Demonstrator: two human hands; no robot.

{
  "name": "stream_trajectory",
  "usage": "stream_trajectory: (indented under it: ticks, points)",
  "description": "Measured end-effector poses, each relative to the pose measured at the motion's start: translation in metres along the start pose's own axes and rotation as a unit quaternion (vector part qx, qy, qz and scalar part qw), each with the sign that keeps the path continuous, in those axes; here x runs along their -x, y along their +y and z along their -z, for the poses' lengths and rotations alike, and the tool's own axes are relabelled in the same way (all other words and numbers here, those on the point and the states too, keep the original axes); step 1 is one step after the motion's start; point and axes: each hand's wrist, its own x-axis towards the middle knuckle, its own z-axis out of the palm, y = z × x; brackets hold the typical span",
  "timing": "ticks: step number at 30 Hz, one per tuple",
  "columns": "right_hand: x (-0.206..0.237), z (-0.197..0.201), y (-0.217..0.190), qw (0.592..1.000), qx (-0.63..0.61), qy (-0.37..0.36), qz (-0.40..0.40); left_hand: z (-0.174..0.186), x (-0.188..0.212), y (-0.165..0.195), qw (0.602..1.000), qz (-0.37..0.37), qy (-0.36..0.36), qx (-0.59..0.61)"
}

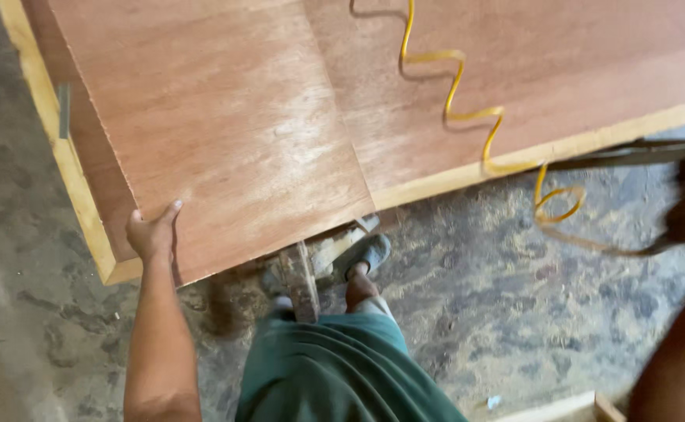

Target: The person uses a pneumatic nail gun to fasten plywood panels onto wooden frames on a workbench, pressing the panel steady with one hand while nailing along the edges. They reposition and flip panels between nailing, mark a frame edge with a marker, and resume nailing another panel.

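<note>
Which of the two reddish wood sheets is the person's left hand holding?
The left hand grips the near corner of the upper sheet, which lies on the left and overlaps the lower sheet. The yellow coiled hose runs over that one.

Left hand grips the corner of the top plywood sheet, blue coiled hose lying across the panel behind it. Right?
Not quite. The head view shows the coiled hose is yellow, not blue. The rest holds: the left hand grips the corner of the top plywood sheet, and the hose lies across the panel behind it.
</note>
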Motion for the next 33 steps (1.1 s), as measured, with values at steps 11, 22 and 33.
stream_trajectory:
  ticks: [11,22,33]
  points:
    - [0.132,-0.17,-0.028,0.956,-0.075,-0.267,-0.095,-0.001,-0.025,0.021,1.0,0.014,0.016,0.0]
    - [0.161,-0.203,-0.078,0.933,0.023,-0.355,-0.057,0.005,-0.065,0.019,0.999,0.029,-0.042,0.001]
    - [0.165,-0.209,-0.084,0.938,-0.008,-0.345,-0.04,0.006,-0.079,0.014,0.996,0.034,-0.066,0.041]
